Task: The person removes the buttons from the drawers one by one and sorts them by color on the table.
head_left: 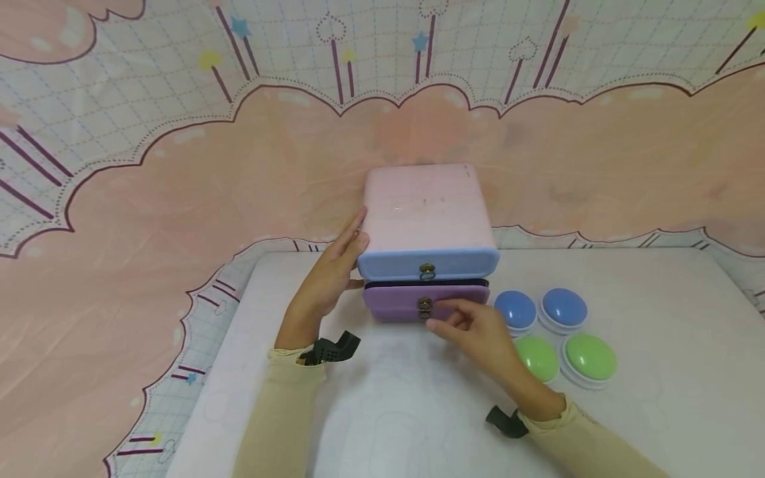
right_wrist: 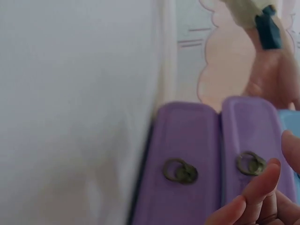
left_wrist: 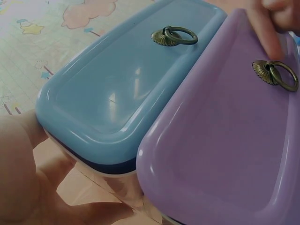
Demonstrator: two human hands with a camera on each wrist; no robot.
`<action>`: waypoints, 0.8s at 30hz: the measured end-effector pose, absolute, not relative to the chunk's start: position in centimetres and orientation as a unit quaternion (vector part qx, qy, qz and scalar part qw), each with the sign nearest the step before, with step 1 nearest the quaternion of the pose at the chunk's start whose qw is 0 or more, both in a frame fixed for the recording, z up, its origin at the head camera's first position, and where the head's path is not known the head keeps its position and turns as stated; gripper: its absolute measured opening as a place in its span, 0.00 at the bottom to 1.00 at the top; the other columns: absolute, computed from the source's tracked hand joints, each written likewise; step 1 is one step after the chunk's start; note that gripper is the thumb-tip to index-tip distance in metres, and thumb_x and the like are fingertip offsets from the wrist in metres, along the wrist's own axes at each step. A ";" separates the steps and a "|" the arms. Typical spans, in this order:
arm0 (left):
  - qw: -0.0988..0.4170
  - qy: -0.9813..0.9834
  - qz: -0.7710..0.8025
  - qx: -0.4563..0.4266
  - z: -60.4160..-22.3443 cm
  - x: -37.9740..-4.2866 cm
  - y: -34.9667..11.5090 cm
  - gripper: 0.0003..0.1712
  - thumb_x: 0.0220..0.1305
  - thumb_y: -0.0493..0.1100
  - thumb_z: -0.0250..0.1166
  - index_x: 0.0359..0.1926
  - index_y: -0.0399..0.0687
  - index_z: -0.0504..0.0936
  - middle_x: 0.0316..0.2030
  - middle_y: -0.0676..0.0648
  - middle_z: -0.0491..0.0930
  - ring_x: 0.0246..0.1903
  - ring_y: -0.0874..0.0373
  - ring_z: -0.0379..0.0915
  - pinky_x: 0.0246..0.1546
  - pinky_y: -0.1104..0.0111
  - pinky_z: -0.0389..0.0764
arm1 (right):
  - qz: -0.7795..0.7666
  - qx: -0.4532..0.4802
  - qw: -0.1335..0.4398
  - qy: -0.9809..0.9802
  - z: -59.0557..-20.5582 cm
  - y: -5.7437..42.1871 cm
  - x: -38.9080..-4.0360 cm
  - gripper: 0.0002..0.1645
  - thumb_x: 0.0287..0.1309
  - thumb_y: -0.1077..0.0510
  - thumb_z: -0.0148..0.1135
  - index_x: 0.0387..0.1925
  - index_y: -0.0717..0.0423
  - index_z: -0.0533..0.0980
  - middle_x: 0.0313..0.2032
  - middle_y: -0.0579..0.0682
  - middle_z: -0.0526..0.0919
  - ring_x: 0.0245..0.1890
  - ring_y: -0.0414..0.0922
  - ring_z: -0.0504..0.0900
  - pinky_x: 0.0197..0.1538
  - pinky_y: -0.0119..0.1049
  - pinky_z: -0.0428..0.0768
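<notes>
A small chest of drawers [head_left: 427,209] has a pale pink top and a blue upper drawer [head_left: 391,265]. Below it, a purple drawer [head_left: 391,302] sticks out slightly, with a dark gap above its front. Another purple drawer front [right_wrist: 187,126] shows beside it in the right wrist view. Each front carries a bronze ring pull [left_wrist: 276,77]. My left hand [head_left: 325,279] rests against the chest's left side, fingers extended. My right hand [head_left: 478,328] is at the purple front; its index fingertip is by the ring pull, thumb apart below, other fingers bent.
Two blue dome-topped round buttons [head_left: 564,307] and two green ones [head_left: 590,356] stand on the white table [head_left: 382,411], right of the chest and close to my right forearm. A patterned pink cloth [head_left: 287,179] hangs behind.
</notes>
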State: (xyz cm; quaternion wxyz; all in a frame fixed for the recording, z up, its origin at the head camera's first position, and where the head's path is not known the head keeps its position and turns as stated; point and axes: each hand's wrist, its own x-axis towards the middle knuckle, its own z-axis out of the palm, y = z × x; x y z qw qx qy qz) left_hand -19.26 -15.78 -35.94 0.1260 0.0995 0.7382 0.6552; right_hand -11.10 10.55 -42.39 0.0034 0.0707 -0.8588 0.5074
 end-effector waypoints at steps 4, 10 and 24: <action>0.128 0.735 0.658 0.097 -35.9 -19.2 -15.7 0.31 0.78 0.62 0.51 0.75 0.92 0.53 0.82 0.51 0.42 0.70 0.38 0.66 0.61 0.32 0.70 | 0.544 0.052 -0.031 -0.837 -43.0 10.0 -11.1 0.28 0.54 0.47 0.78 0.54 0.56 0.83 0.28 0.49 0.85 0.27 0.45 0.83 0.29 0.33 0.80; 0.127 0.739 0.655 0.096 -35.8 -19.2 -15.7 0.30 0.77 0.63 0.51 0.74 0.93 0.53 0.82 0.53 0.42 0.70 0.38 0.65 0.61 0.32 0.70 | 0.612 0.017 -0.062 -0.788 -43.3 9.0 -11.2 0.22 0.58 0.51 0.75 0.49 0.60 0.83 0.27 0.51 0.83 0.26 0.45 0.81 0.30 0.33 0.80; 0.126 0.733 0.662 0.097 -35.9 -19.2 -15.8 0.30 0.78 0.62 0.51 0.74 0.92 0.54 0.82 0.61 0.40 0.69 0.39 0.67 0.60 0.32 0.71 | 0.684 -0.038 -0.090 -0.723 -43.7 7.8 -11.5 0.16 0.68 0.58 0.66 0.45 0.70 0.81 0.27 0.53 0.82 0.24 0.41 0.77 0.32 0.32 0.81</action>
